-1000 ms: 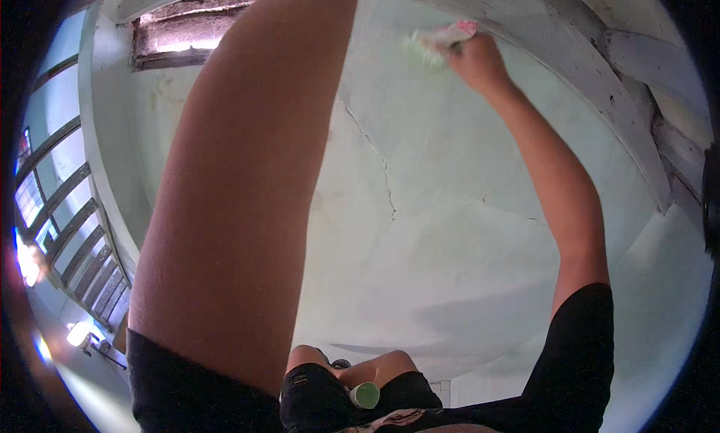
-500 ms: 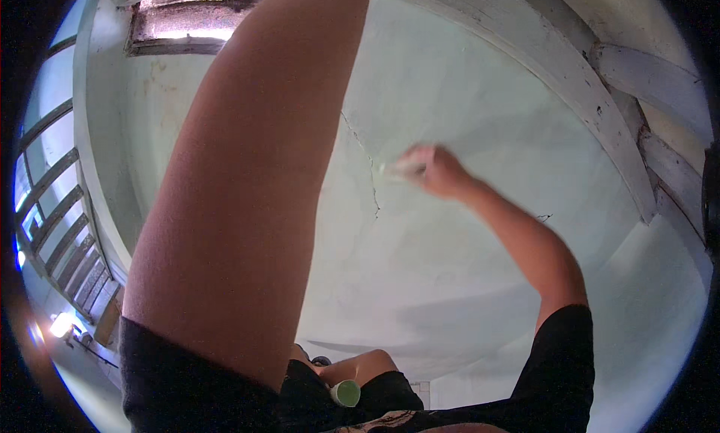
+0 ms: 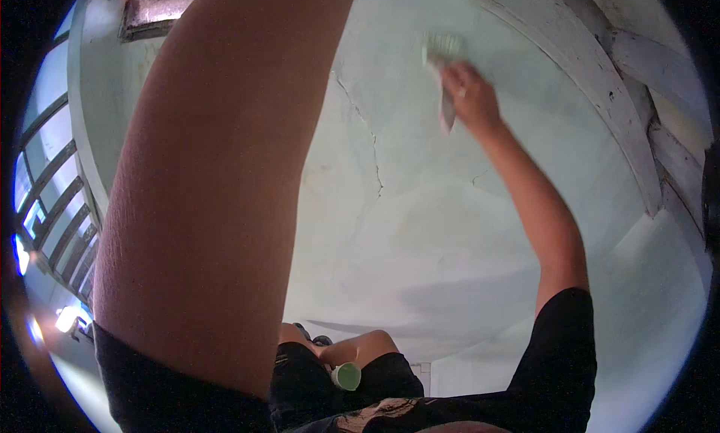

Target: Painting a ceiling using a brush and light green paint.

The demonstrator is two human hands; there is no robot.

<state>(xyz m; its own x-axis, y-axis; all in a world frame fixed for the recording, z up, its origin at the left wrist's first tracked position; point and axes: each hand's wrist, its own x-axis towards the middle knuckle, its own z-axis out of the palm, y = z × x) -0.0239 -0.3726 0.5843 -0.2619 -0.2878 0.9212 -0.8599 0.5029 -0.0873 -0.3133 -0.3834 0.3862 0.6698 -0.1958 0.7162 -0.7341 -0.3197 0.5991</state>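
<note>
Pale green ceiling overhead, cracked, with a brush pressed to it.

Cracks (image 3: 371, 151) run down the painted ceiling (image 3: 420, 230), which meets a white beam (image 3: 600, 80) on the right and a barred window (image 3: 52, 208) on the left. The right hand (image 3: 469, 95) reaches up, its grip closed around the handle of a paintbrush (image 3: 442, 65) whose pale bristles touch the ceiling just left of the beam. The left arm (image 3: 217, 185) rises across the near view and its hand is out of frame, so that grip cannot be told. Low down, a small green cup (image 3: 346, 375) sits beside a person's knee.
</note>
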